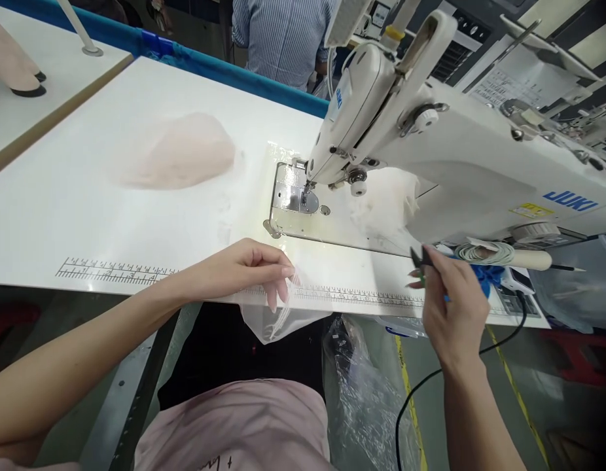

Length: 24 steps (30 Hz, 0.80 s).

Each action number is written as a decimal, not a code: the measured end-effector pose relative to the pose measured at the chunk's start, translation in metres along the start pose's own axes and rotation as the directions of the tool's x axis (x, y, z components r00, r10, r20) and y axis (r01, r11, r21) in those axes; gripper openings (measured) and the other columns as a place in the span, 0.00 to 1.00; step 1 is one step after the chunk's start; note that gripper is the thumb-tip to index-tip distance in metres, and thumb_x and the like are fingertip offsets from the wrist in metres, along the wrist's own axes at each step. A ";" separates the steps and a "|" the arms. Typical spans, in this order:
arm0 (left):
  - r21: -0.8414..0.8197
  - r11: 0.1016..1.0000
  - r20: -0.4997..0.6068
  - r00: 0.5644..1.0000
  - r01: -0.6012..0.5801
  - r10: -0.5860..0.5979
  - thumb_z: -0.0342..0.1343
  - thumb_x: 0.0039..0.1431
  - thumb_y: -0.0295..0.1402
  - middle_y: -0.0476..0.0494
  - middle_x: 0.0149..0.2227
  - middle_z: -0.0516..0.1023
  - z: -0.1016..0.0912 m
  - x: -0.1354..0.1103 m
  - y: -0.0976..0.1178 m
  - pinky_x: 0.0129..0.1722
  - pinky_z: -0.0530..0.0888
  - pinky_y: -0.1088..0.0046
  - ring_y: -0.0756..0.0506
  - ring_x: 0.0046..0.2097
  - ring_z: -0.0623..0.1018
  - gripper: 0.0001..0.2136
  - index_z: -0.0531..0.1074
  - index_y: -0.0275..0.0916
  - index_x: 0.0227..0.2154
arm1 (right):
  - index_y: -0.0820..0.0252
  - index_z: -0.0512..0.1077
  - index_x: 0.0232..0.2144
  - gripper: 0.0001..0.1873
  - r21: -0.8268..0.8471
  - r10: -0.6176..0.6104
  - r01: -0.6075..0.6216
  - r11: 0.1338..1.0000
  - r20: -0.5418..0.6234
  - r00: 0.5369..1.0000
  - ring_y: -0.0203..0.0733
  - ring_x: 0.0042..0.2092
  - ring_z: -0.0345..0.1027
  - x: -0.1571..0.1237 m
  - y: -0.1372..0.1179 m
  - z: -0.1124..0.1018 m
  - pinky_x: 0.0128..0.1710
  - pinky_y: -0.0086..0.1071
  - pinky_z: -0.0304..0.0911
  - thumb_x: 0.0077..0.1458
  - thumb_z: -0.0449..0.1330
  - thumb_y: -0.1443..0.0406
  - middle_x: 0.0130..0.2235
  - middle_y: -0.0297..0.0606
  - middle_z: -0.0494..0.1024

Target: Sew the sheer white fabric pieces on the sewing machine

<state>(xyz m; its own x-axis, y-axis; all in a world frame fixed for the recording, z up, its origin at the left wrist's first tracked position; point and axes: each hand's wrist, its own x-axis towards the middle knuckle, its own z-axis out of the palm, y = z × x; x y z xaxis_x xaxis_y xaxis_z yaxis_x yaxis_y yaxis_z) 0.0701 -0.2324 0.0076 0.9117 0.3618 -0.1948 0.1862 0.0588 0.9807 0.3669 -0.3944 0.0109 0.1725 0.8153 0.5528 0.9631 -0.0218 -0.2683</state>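
Note:
At the table's front edge, my left hand (256,269) pinches a sheer white piece of fabric (264,322) between thumb and fingers. The fabric hangs over the edge toward my lap, with thin white strands along it. Farther right, my right hand (455,297) is closed around dark thread snips (419,259), their points facing left toward the machine bed. A white sewing machine (480,144) stands behind both hands. Its needle and presser foot (307,193) sit over the metal needle plate (288,193), apart from either hand.
Sheer pale pink fabric (190,152) lies on the white table (87,216), and whitish fabric (386,203) lies under the machine arm. Coiled pale cord (484,252) and a white-handled tool (531,260) rest at right. Clear plastic (366,392) hangs below. A person in stripes (286,42) is beyond.

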 end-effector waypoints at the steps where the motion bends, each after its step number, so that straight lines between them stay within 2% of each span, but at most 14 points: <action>1: -0.007 1.000 0.005 1.000 0.008 -0.008 0.52 0.66 0.39 0.49 0.28 0.80 0.001 0.000 -0.001 0.41 0.73 0.75 0.50 0.32 0.79 0.15 0.78 0.37 0.30 | 0.54 0.68 0.58 0.20 0.124 0.008 -0.017 0.992 0.071 0.997 0.38 0.32 0.69 -0.001 -0.017 0.003 0.30 0.33 0.67 0.66 0.50 0.69 0.39 0.41 0.74; 2: -0.015 1.000 0.010 1.000 0.017 -0.017 0.52 0.66 0.39 0.49 0.29 0.80 0.001 0.000 -0.002 0.41 0.73 0.75 0.50 0.33 0.80 0.14 0.77 0.37 0.30 | 0.53 0.68 0.57 0.20 0.230 -0.023 -0.010 0.973 0.137 0.990 0.38 0.32 0.68 -0.002 -0.034 0.006 0.30 0.32 0.66 0.66 0.50 0.70 0.36 0.38 0.73; 4: -0.033 0.999 0.024 0.999 0.027 -0.026 0.53 0.65 0.39 0.49 0.31 0.81 0.002 0.000 -0.004 0.40 0.74 0.74 0.49 0.34 0.80 0.13 0.77 0.37 0.31 | 0.53 0.67 0.57 0.20 0.409 -0.126 0.006 0.912 0.268 0.955 0.39 0.35 0.69 -0.004 -0.066 0.014 0.32 0.33 0.66 0.64 0.54 0.68 0.38 0.39 0.73; 5: -0.040 0.999 0.031 0.999 0.028 -0.027 0.53 0.65 0.40 0.49 0.31 0.81 0.003 0.000 -0.005 0.40 0.74 0.74 0.48 0.34 0.80 0.13 0.76 0.37 0.32 | 0.54 0.66 0.58 0.21 0.480 -0.191 0.021 0.877 0.307 0.932 0.37 0.32 0.66 -0.005 -0.079 0.018 0.29 0.31 0.64 0.63 0.57 0.67 0.36 0.37 0.73; 8: -0.050 0.998 0.049 0.999 0.024 -0.021 0.52 0.66 0.41 0.48 0.32 0.81 0.003 0.000 -0.007 0.42 0.75 0.73 0.47 0.36 0.81 0.14 0.76 0.37 0.33 | 0.59 0.65 0.58 0.19 0.511 -0.290 0.088 0.855 0.330 0.898 0.34 0.29 0.63 -0.005 -0.101 0.029 0.26 0.28 0.60 0.65 0.55 0.67 0.33 0.35 0.71; 11: -0.050 0.999 0.044 0.999 0.015 -0.013 0.51 0.66 0.40 0.48 0.32 0.81 0.003 0.000 -0.008 0.43 0.75 0.72 0.47 0.36 0.81 0.14 0.75 0.37 0.33 | 0.64 0.63 0.59 0.19 0.355 -0.353 0.219 0.909 0.374 0.858 0.33 0.28 0.62 -0.003 -0.103 0.034 0.24 0.27 0.57 0.68 0.51 0.65 0.35 0.38 0.72; 14: -0.058 0.998 0.041 0.999 0.002 0.001 0.51 0.67 0.39 0.49 0.31 0.81 0.002 0.000 -0.008 0.43 0.74 0.73 0.48 0.35 0.81 0.13 0.75 0.37 0.32 | 0.65 0.63 0.59 0.20 0.229 -0.370 0.297 0.927 0.422 0.828 0.31 0.25 0.59 0.000 -0.101 0.032 0.21 0.27 0.54 0.69 0.49 0.63 0.35 0.38 0.73; 24: -0.044 0.999 0.043 0.999 -0.002 0.003 0.52 0.67 0.38 0.50 0.31 0.80 0.002 0.001 -0.008 0.43 0.74 0.74 0.49 0.35 0.81 0.13 0.76 0.36 0.33 | 0.66 0.64 0.59 0.20 0.204 -0.372 0.312 0.928 0.453 0.810 0.31 0.27 0.62 0.004 -0.101 0.032 0.23 0.26 0.57 0.70 0.48 0.63 0.37 0.39 0.74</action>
<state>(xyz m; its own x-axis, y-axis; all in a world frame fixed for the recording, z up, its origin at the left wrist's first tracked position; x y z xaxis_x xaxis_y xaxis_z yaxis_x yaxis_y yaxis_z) 0.0707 -0.2341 -0.0002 0.9271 0.3221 -0.1918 0.1686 0.0989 0.9807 0.2640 -0.3702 0.0151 -0.3120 0.9308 0.1905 0.9052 0.3522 -0.2378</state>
